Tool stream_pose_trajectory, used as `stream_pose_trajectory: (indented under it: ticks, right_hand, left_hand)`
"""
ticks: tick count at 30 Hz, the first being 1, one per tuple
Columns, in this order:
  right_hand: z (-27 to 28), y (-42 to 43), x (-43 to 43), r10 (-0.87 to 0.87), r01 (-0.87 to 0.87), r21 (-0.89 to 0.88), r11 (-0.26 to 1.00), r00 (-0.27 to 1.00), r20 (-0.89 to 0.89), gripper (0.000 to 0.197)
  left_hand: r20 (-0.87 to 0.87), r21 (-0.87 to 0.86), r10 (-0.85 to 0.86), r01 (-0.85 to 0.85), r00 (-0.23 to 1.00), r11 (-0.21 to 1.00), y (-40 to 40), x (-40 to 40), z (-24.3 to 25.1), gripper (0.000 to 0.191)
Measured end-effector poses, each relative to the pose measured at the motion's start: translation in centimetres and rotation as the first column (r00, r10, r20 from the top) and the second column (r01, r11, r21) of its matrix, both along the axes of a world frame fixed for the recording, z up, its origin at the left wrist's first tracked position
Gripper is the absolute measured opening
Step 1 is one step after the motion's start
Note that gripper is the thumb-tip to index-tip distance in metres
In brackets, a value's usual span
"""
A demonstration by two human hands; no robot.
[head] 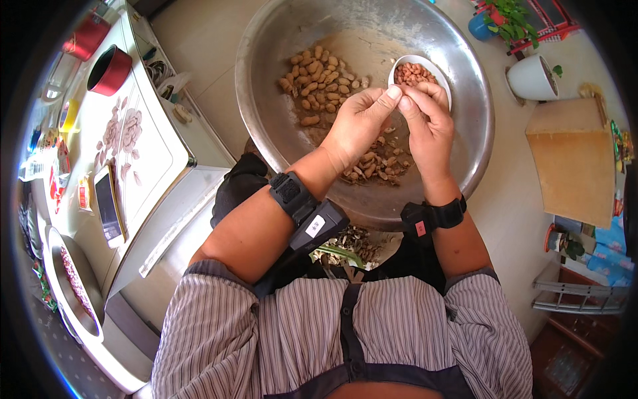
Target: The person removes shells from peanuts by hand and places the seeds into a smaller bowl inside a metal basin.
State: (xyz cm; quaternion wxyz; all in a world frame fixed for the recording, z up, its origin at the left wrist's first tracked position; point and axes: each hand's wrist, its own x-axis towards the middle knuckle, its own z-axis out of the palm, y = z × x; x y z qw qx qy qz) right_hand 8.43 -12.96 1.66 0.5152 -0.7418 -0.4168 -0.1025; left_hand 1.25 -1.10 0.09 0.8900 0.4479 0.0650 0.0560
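Observation:
My left hand [366,114] and my right hand [429,124] meet above a large metal basin [364,202], thumbs and fingertips pinched close together. Whatever lies between the fingertips is hidden. Just beyond my right hand, a white bowl [446,82] inside the basin holds shelled reddish peanuts [412,74]; my fingers cover part of its near side. A pile of unshelled peanuts [316,75] lies in the basin's far left part. Below my hands, broken peanut shells [374,167] are heaped on the near side. Each wrist wears a black strapped device.
On my left, a table [154,134] bears a red pot [110,70], a phone [108,204] and an oval tray [82,264]. Shells [356,244] lie below the basin's near rim. To the right stand a white plant pot [533,77] and a cardboard box [573,164].

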Motion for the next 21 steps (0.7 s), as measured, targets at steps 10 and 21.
stream_pose_trajectory:
  ticks: [10, 21]
  right_hand:
    - [-1.9, 1.2, -1.1, 0.233, 0.036, 0.408, 0.912, 0.773, -0.590, 0.015]
    - [-1.5, 0.1, 0.3, 0.548, 0.004, 0.580, 0.814, 0.322, -0.772, 0.023]
  left_hand:
    - [0.015, 0.077, 0.147, -0.148, 0.989, 0.986, -2.0, 0.2, -0.6, 0.027]
    - [-0.111, -0.098, 0.125, -0.136, 0.986, 0.986, -1.0, 0.6, -0.1, 0.020]
